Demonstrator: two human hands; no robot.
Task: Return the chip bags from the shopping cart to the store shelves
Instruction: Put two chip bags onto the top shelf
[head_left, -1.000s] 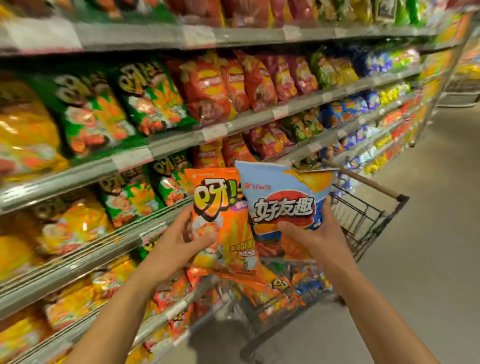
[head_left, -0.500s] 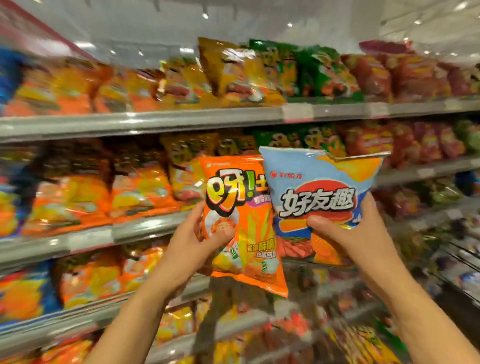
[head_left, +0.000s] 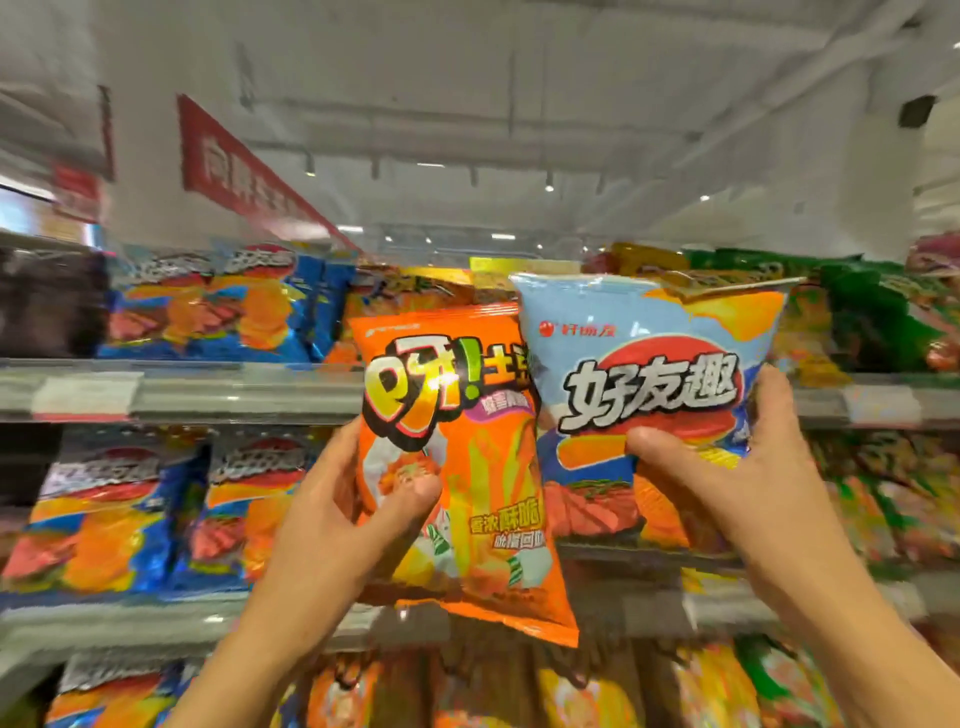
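- Right now you hold two chip bags up in front of the shelves, one in each hand.
- Your left hand (head_left: 332, 525) is closed on the orange bag (head_left: 457, 467), thumb on the front and fingers behind it, low on its left side.
- Your right hand (head_left: 737, 478) is closed on the light blue bag (head_left: 649, 384), thumb on the front near the middle and fingers round its right edge.
- The blue bag's left edge sits a little over the orange bag's right edge, so the two bags touch.
- Both bags look puffy and full of air, so they are likely very light and soft.
- The skin of each bag is shiny and may slip, and the chips inside will break if you squeeze hard.
- Hold each bag by its side or its flat sealed top, and press gently.
- Blue bags (head_left: 208, 312) that seem to match yours stand on the top shelf (head_left: 182, 389) to the left, though that part is blurry, so I can't be sure.
- More blue bags stand on the shelf below them, and green bags (head_left: 872, 317) fill the far right.
- A red sign (head_left: 244, 176) hangs overhead.
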